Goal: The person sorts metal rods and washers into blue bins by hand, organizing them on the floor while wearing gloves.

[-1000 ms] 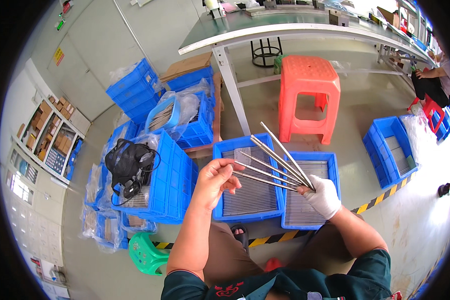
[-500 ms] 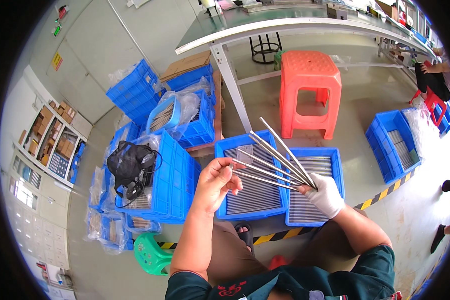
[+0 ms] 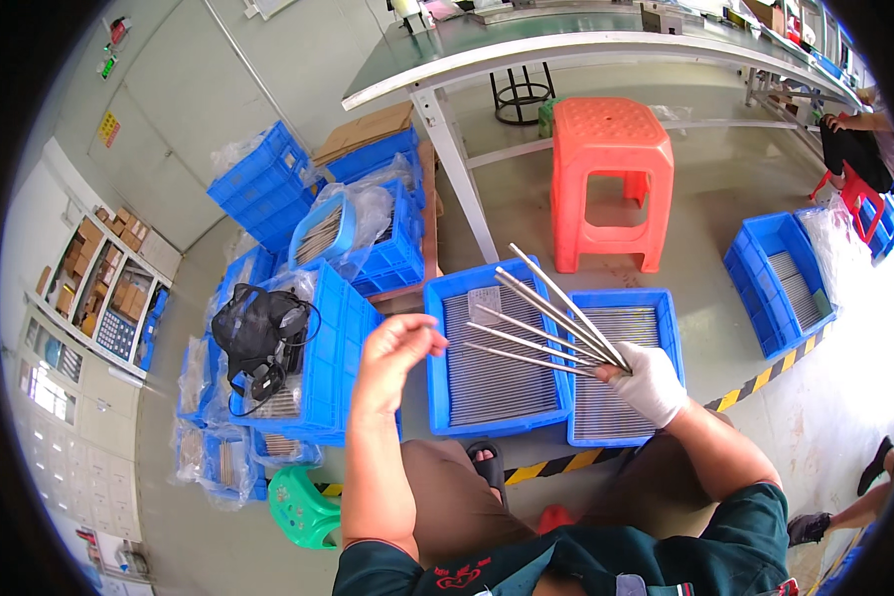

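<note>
My right hand, in a white glove with bare fingertips showing, is closed round the lower ends of several thin metal rods. They fan out up and to the left. My bare left hand is raised to the left of the rods, apart from them, its fingers loosely curled and nothing visible in them. Beneath the rods are two blue crates side by side, the left crate and the right crate, both with rows of similar rods. A small clear plastic piece lies in the left one.
Stacked blue crates stand at left, with a black bag on top. A red stool stands ahead, below a long workbench. A green stool is near my left leg. Another blue crate sits right. People are at the right edge.
My left hand has drawn back left, away from the rod tips. The right hand keeps the rods in nearly the same place. A person's feet at the far right have moved.
</note>
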`<state>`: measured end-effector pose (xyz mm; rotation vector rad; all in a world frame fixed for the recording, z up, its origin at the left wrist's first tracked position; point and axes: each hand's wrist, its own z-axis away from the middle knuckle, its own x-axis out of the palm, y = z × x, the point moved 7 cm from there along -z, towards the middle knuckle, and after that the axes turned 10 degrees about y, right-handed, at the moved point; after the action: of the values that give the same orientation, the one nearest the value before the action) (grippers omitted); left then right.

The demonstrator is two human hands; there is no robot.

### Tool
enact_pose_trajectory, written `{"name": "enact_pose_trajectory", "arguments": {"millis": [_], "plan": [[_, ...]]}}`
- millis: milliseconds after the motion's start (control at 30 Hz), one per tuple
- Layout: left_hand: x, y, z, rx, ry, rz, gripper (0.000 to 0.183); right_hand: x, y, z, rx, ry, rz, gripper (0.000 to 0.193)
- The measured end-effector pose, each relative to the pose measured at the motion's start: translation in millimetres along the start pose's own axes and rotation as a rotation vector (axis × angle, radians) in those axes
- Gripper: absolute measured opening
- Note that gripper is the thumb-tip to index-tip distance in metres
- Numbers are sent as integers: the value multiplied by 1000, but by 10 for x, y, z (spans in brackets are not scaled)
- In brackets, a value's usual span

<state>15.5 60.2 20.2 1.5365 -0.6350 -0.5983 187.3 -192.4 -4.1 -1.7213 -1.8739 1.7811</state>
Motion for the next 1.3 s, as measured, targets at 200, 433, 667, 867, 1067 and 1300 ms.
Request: {"name": "enact_pose_trajectory", "arguments": {"millis": [200, 433, 667, 867, 1067, 1300], "plan": [[198, -39, 62, 14, -15, 80, 25, 11, -40, -3, -25, 28, 70, 30], [276, -108, 66, -54, -129, 198, 26, -46, -132, -23, -105, 61, 188, 32], [515, -116, 127, -70, -196, 146, 22, -63, -210, -23, -173, 91, 195, 31], [255, -107, 17, -68, -88, 79, 18, -61, -144, -32, -144, 74, 196, 29], [276, -133, -10, -63, -95, 49, 23, -17, -91, 8, -115, -4, 143, 28], [299, -160, 21, -148, -151, 123, 16, -26, -180, 16, -149, -6, 177, 28]]}}
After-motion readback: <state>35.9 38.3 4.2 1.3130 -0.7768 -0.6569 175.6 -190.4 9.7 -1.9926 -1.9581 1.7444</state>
